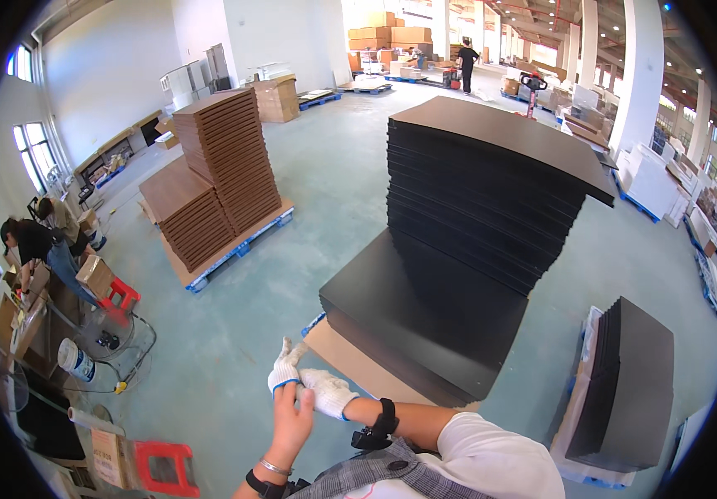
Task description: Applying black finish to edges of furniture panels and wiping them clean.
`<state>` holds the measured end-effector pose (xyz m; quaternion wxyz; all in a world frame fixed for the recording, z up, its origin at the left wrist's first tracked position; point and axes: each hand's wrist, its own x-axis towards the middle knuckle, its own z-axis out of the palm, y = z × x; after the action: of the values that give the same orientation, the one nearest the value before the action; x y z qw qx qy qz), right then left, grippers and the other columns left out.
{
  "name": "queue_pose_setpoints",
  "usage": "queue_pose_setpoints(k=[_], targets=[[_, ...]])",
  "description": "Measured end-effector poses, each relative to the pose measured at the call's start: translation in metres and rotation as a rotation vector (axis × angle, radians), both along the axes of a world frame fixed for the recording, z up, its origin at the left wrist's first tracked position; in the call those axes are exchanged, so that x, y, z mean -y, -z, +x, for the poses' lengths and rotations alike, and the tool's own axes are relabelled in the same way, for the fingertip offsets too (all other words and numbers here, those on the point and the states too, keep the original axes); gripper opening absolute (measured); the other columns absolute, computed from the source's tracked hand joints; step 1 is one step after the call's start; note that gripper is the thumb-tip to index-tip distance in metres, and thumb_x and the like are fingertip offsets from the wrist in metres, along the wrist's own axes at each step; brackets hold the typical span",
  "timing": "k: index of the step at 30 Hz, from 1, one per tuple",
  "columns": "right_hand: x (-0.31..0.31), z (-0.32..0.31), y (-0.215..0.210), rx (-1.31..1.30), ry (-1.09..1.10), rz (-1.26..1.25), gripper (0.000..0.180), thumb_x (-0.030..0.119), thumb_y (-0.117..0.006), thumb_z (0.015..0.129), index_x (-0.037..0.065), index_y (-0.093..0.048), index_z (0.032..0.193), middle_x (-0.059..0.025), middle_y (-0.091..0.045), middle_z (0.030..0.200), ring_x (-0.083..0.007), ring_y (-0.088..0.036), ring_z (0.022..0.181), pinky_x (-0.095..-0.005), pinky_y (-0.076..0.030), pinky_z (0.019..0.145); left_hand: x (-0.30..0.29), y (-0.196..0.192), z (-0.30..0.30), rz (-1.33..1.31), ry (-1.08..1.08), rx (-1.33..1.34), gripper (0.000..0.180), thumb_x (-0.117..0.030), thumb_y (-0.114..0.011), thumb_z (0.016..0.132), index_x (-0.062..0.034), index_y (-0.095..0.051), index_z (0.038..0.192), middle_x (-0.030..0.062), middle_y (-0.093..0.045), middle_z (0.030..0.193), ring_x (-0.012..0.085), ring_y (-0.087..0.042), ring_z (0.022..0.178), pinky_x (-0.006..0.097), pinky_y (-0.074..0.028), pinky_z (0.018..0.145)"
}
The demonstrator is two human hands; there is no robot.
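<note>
Right now your left hand (pixel 290 413) is bare except for a white work glove (pixel 285 368) that sits only on its fingers, half on. Your right hand (pixel 327 391), already gloved in white, pinches that glove's cuff, so it is clenched on the fabric. Both hands meet low in the view, just in front of a tall stack of black panels (pixel 479 200) on a pallet. A stack of brown panels (pixel 229 158) stands well apart to the left.
</note>
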<state>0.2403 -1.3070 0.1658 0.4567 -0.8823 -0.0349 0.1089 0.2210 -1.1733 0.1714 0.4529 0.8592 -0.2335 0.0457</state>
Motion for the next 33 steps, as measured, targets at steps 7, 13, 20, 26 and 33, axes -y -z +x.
queue_pose_setpoints(k=[7,13,20,26,33], targets=[[0.040,0.054,-0.015,0.549,-0.197,-0.169,0.021,0.027,-0.057,0.087,0.008,-0.062,0.093,-0.0174,-0.066,0.088,-0.0370,-0.065,0.085,-0.0466,-0.051,0.074,0.025,0.001,0.092,0.105,0.053,0.014,0.030,-0.012,-0.054,0.090,-0.0035,-0.060,0.118,0.0178,-0.065,0.110,0.0356,-0.061,0.100,0.038,-0.049,0.086],[0.049,0.083,-0.026,0.347,-0.194,-0.204,0.023,0.028,-0.056,0.088,0.006,-0.063,0.089,-0.0144,-0.067,0.086,-0.0352,-0.065,0.084,-0.0453,-0.051,0.075,0.072,-0.020,0.193,-0.016,0.331,-0.649,0.029,-0.016,-0.058,0.087,-0.0111,-0.068,0.114,0.0129,-0.071,0.103,0.0280,-0.067,0.089,0.034,-0.052,0.080],[0.061,0.140,-0.028,0.666,-0.062,-0.420,0.019,0.026,-0.056,0.087,0.008,-0.063,0.081,-0.0117,-0.065,0.081,-0.0292,-0.066,0.076,-0.0416,-0.052,0.068,0.105,-0.018,0.283,0.274,0.405,0.540,0.024,-0.027,-0.061,0.076,-0.0157,-0.077,0.091,0.0073,-0.074,0.091,0.0271,-0.066,0.070,0.037,-0.052,0.066],[0.035,0.185,-0.039,0.610,0.174,-0.429,0.019,0.026,-0.061,0.084,0.009,-0.062,0.077,-0.0094,-0.060,0.073,-0.0294,-0.062,0.072,-0.0426,-0.051,0.066,0.111,-0.030,0.334,-0.137,0.603,-0.444,0.044,-0.041,-0.049,0.094,-0.0037,-0.070,0.105,0.0134,-0.067,0.100,0.0266,-0.062,0.093,0.032,-0.046,0.090],[0.042,0.208,-0.057,0.543,0.640,-0.739,0.016,0.025,-0.061,0.076,0.009,-0.061,0.078,-0.0095,-0.061,0.077,-0.0299,-0.062,0.073,-0.0430,-0.050,0.069,0.145,-0.046,0.362,-0.762,0.971,-0.597,0.060,-0.039,-0.031,0.104,0.0021,-0.027,0.149,0.0138,-0.031,0.154,0.0229,-0.028,0.143,0.033,-0.018,0.118]])
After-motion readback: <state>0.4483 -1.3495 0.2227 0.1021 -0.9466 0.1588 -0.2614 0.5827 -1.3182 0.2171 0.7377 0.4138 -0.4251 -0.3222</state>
